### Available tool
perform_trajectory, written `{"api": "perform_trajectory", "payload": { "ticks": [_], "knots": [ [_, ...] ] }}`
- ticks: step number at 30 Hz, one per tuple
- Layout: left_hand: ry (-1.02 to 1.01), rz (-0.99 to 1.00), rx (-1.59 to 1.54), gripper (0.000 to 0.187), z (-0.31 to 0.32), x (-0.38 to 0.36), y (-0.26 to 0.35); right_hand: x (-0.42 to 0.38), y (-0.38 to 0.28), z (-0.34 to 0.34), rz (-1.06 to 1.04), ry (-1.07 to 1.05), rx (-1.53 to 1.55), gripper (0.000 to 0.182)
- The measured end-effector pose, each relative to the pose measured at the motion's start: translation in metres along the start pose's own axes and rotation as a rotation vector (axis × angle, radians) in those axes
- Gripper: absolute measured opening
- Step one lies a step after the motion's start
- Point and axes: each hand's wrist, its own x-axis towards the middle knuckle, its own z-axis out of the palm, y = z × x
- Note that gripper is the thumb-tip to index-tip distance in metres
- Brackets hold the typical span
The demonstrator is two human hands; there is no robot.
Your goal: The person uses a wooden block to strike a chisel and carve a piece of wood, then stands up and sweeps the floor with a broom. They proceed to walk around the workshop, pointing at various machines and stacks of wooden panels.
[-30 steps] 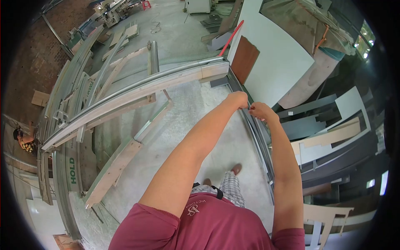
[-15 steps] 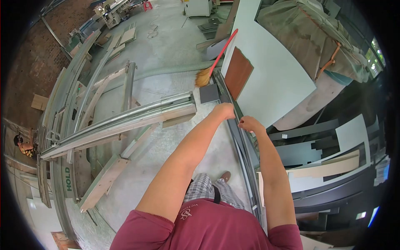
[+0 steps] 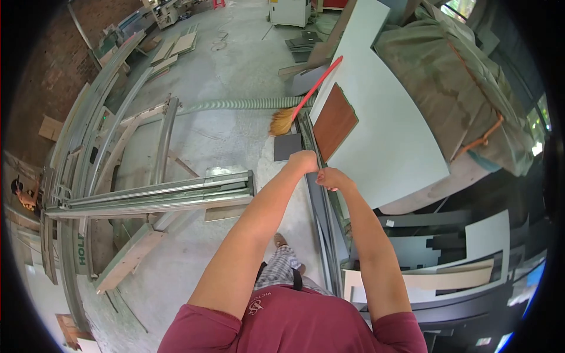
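Note:
My left hand (image 3: 303,162) is closed above the upper part of a bundle of long dark strips (image 3: 323,226), its fingers turned away from view. Close beside it, my right hand (image 3: 333,178) is curled with fingers pressed together, over the same bundle. Whatever either hand grips is too hidden or small to name. The strips run lengthwise along the foot of a large white panel (image 3: 388,135). A reddish-brown board (image 3: 335,125) rests against that panel, just beyond my hands. Near my left hand lies a dark grey square piece (image 3: 287,147) on the floor.
A broom (image 3: 283,121) with a red handle leans on the white panel. To the left stands a frame bearing long metal rails (image 3: 159,197). A ribbed hose (image 3: 241,104) crosses the floor. Sheet offcuts (image 3: 447,276) lie at right. Another person (image 3: 25,194) is at far left.
My view has shifted, and both hands appear further left and slightly lower, a little closer together. They stay closed over the strips. A foot has stepped forward beneath me.

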Motion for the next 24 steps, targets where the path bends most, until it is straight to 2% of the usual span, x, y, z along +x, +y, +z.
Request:
{"api": "perform_trajectory", "payload": {
  "ticks": [5, 7, 9, 14, 20, 22, 24],
  "knots": [
    [0.012, -0.147, 0.040, 0.031, -0.036, 0.035, -0.037, 0.070, -0.008, -0.033, 0.000, -0.067, -0.028, 0.018],
    [-0.004, -0.168, 0.060, 0.030, -0.037, 0.060, -0.061, 0.086, -0.010, -0.041, -0.058, -0.041, 0.065, 0.020],
    [0.059, -0.216, 0.065, 0.029, -0.036, 0.085, -0.082, 0.104, -0.013, -0.047, -0.062, -0.072, 0.035, 0.021],
    [0.054, -0.284, 0.034, 0.027, -0.025, 0.116, -0.117, 0.160, -0.013, -0.044, -0.069, -0.152, -0.011, 0.022],
    [-0.015, -0.416, -0.101, 0.029, -0.013, 0.150, -0.158, 0.252, -0.023, -0.027, -0.083, -0.284, -0.274, 0.018],
    [-0.031, -0.470, -0.109, 0.029, -0.016, 0.160, -0.182, 0.275, -0.034, -0.021, -0.234, -0.181, -0.333, 0.020],
    [-0.015, -0.518, -0.131, 0.029, -0.010, 0.171, -0.209, 0.291, -0.061, -0.030, -0.233, -0.277, -0.425, 0.021]
  ]
}}
